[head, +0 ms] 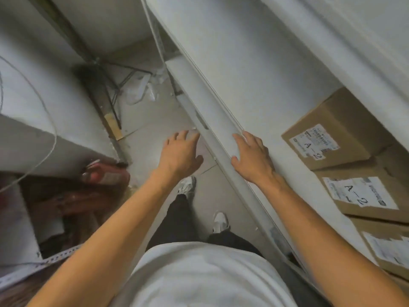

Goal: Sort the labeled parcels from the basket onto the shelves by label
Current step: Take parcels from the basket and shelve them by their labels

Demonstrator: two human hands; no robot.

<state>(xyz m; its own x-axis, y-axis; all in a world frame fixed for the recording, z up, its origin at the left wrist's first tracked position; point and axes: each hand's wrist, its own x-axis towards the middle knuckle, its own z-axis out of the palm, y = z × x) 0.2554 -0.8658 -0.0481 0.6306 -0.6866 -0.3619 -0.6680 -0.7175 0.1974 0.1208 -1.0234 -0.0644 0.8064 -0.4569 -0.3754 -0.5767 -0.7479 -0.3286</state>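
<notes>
Cardboard parcels (336, 131) (two labeled A-2) sit on shelf (254, 89); right hand (252, 158) rests flat on its edge, left hand (181, 154) empty, fingers loose.

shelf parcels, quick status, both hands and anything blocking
Left hand open, empty, off the shelf. Right hand open on the shelf's front edge. Two parcels marked A-2 shelved, a third beside them. Nothing blocking.

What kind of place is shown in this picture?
Probably a parcel storeroom or small warehouse. A white metal shelf holds brown cardboard boxes; two white labels read "A-2". The bare right hand rests on the shelf edge above a pale tiled floor.
</notes>
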